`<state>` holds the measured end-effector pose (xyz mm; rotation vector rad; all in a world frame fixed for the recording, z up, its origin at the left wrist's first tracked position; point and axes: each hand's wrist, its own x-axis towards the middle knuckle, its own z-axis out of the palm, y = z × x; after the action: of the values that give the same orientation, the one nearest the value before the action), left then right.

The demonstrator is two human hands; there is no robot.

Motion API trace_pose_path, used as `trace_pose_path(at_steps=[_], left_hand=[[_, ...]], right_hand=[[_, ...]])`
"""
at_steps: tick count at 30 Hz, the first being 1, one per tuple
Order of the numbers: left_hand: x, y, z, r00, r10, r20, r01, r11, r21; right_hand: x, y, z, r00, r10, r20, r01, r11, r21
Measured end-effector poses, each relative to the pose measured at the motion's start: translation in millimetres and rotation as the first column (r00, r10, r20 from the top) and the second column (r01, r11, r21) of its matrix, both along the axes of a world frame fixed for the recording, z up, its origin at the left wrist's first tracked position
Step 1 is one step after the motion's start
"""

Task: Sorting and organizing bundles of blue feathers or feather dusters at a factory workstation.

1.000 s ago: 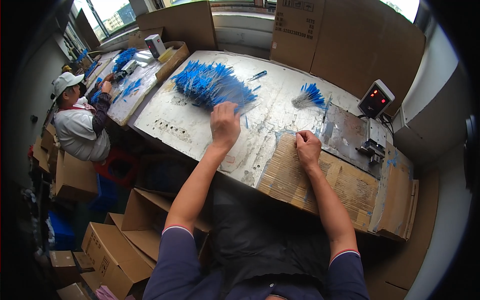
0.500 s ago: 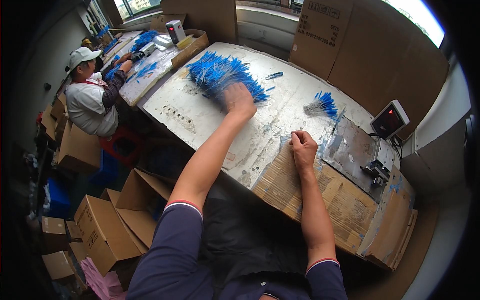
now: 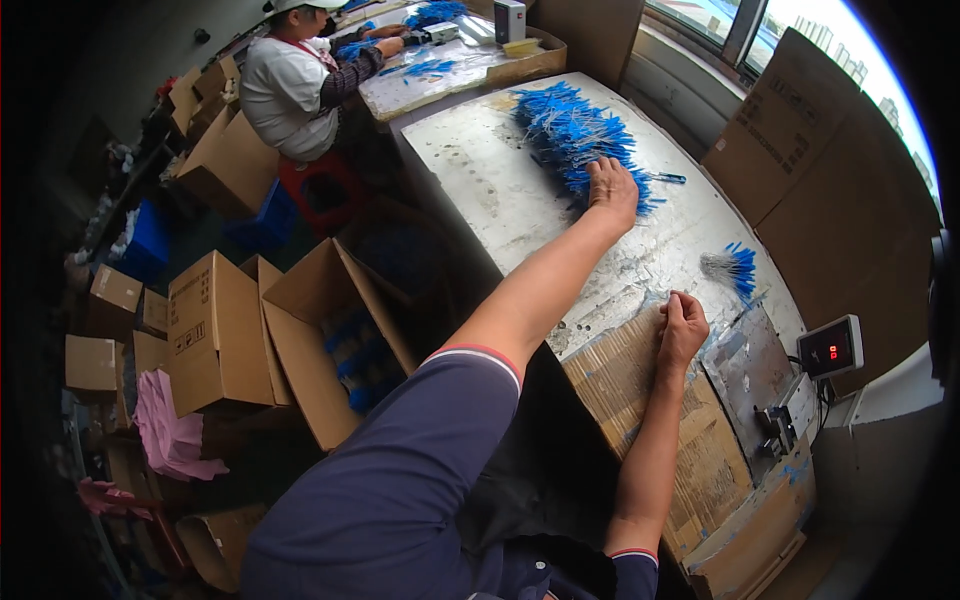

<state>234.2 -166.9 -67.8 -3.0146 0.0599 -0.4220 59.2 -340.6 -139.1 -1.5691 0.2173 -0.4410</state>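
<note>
A big heap of thin pale wires with blue ends [image 3: 572,125] lies across the far part of the white table. At its near right edge is my left hand [image 3: 613,190], fingers bent down and closed against the heap; what the fingertips hold is hidden. My right hand [image 3: 683,325] rests closed over the cardboard sheet [image 3: 625,365], thumb against curled fingers, and anything in it is too small to make out. A smaller bunch of blue-ended wires [image 3: 735,268] lies beyond my right hand. A slim blue and dark tool [image 3: 667,178] lies beside the heap.
To the right are a metal plate [image 3: 750,355], a dark clamp-like fixture [image 3: 775,428] and a digital display [image 3: 830,347]. Tall cardboard [image 3: 830,160] lines the far right. A co-worker [image 3: 290,85] sits at another table. Open cartons [image 3: 340,330] stand on the floor at left.
The view has swung left, so the table sits further right. My left hand has moved to the heap's near right edge. My right hand stays closed over the cardboard.
</note>
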Motion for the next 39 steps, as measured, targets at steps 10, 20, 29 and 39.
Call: trace_pose_path(at_steps=[10,20,29,39], left_hand=[[0,5,0,0.977,0.099,-0.187,-0.124,0.984,-0.131],[-1,14,-19,0.999,-0.042,0.006,0.042,0.993,-0.107],[-20,8,17,0.987,-0.115,-0.115,0.088,0.972,-0.220],[-34,35,9,0.961,-0.238,-0.138,0.222,0.967,-0.126]], right_hand=[[2,10,-4,0.999,-0.037,-0.017,0.036,0.998,-0.048],[9,20,-15,1.000,-0.027,0.006,0.028,0.962,-0.273],[6,11,-14,0.990,-0.128,0.061,0.141,0.850,-0.508],[8,28,-2,0.980,-0.191,0.063,0.198,0.859,-0.472]])
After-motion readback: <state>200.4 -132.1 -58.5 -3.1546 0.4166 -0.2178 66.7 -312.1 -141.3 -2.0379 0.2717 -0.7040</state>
